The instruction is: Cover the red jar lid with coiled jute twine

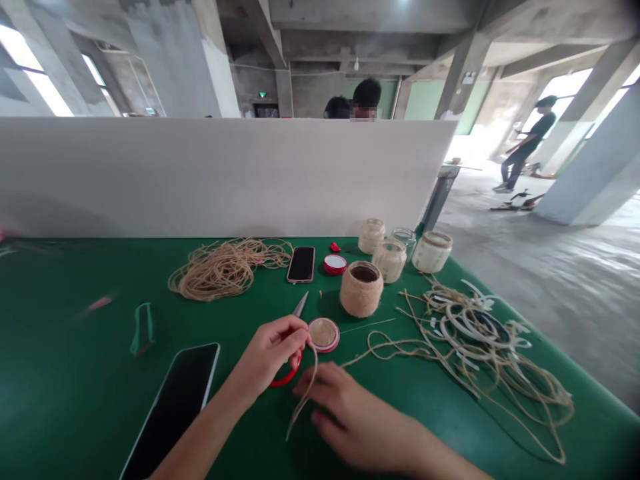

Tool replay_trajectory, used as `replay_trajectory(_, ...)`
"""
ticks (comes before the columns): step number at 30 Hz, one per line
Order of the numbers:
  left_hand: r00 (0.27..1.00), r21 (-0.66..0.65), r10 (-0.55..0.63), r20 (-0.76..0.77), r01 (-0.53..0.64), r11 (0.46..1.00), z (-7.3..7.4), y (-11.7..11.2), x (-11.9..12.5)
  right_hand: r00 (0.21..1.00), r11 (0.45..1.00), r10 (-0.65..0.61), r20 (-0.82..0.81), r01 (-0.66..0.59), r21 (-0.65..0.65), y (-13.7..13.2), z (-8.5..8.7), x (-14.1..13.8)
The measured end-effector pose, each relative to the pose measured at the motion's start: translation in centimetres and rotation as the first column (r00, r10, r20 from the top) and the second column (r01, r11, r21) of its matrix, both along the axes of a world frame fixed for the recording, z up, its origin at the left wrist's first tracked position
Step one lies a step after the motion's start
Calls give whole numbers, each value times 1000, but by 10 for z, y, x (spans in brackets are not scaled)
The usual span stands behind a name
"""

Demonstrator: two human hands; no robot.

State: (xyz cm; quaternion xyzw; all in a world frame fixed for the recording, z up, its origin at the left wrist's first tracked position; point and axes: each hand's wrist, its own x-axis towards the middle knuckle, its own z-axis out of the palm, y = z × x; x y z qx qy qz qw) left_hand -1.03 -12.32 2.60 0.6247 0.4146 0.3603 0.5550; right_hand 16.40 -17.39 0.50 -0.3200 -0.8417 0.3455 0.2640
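My left hand (274,352) is closed in a pinch on one end of a tan twine strand (313,373), whose loose tail hangs down toward me. My right hand (357,417), slightly blurred, is beside that tail with its fingers curled loosely and apart; the strand crosses its fingertips. Beneath my left hand lie scissors (301,305) with red handles, partly covered. Just beyond the fingers is a red-rimmed lid (324,334) with tan material inside it. A twine-covered jar (361,290) stands upright behind the lid.
Coiled twine (220,270) and a phone (301,265) lie at the back. Several jars (390,260) stand back right, near a white-topped red lid (335,265). Tangled twine and white strips (480,333) spread rightward. A dark tablet-like device (175,400) lies front left. A white partition (215,177) borders the green table.
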Motion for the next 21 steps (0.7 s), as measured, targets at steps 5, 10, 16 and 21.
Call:
replay_trajectory(5, 967, 79, -4, -255, 25, 997, -13, 13, 0, 883, 901, -430, 187, 406, 153, 39, -34, 33)
replay_trajectory(10, 834, 323, 106, -541, 90, 942, -36, 23, 15, 825, 870, -485, 289, 425, 250, 58, -54, 36)
replay_trajectory(16, 796, 410, 144, -587, 139, 902, -48, 33, 25, 868, 823, -497, -10, 468, -321, 72, -51, 28)
replay_trajectory(21, 803, 333, 131, -582, 89, 939, -48, 38, 17, 824, 683, -554, -118, 369, -631, 80, -52, 23)
